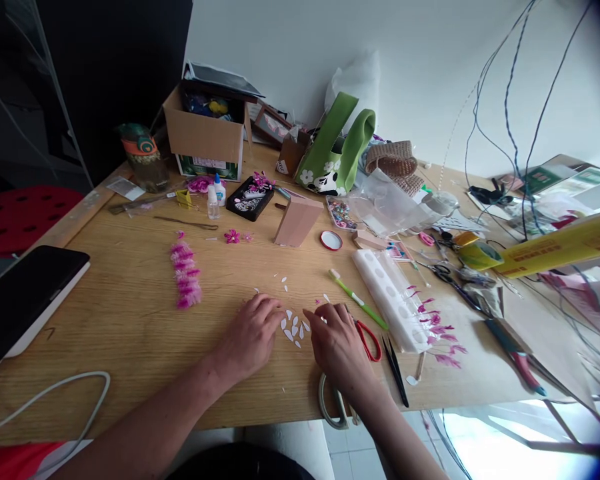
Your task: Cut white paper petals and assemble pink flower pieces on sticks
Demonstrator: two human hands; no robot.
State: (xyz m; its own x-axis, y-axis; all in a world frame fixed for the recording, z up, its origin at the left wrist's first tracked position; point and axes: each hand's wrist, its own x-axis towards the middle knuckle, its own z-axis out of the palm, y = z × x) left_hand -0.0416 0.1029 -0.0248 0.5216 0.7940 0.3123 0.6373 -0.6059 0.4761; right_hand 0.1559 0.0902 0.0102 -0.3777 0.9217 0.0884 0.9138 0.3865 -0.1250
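Between my hands lies a loose cluster of small white petal-shaped pieces [294,329] on the wooden table. My left hand [250,337] rests just left of them, its fingers curled and pressed together; whatever is under the fingertips is hidden. On the right side of the cluster is my right hand [337,340], bent at the knuckles, with one finger reaching left toward the pieces and nothing visible in it. Red-handled scissors [373,341] lie beside my right hand, partly covered by it. Black tweezers [396,373] and a roll of tape [333,403] are near my right wrist.
A green-handled brush [359,298] and a white padded strip [393,303] with pink sprigs lie to the right. A pink fuzzy strip [185,273] is at left. Behind stand a pink block [299,221], glue bottles [219,192], a cardboard box [205,137] and a green bag [330,157].
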